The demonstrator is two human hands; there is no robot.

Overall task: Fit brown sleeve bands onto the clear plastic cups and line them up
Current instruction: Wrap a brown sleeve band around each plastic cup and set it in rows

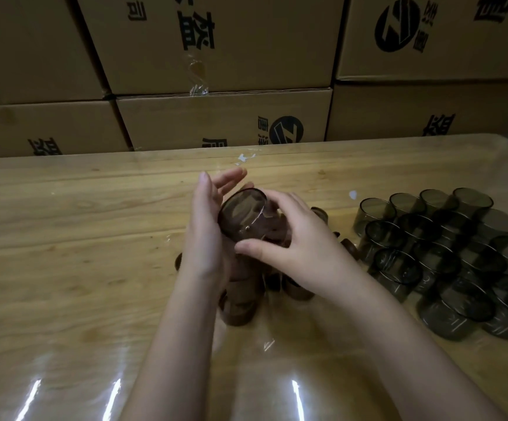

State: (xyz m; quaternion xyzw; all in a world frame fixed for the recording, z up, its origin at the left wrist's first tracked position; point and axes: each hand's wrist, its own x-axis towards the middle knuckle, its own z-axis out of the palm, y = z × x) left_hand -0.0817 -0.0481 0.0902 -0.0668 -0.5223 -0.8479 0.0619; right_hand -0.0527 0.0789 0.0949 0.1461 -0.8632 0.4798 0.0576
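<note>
Smoky grey-tinted clear plastic cups (pixel 441 253) stood on a light yellowish wood-grain tabletop (pixel 79 238). Short brown round sleeve bands (pixel 240 308) were dark brown. Tan cardboard boxes (pixel 222 117) carried black printed characters and a round black logo.

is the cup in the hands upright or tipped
Tipped. The cup between the left hand and right hand leans with its round end toward the camera, unlike the standing cups.

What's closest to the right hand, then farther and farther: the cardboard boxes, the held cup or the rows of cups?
1. Held cup: touching the right hand, on its left.
2. Rows of cups: on the table, to its right.
3. Cardboard boxes: stacked behind the table, farthest.
</note>
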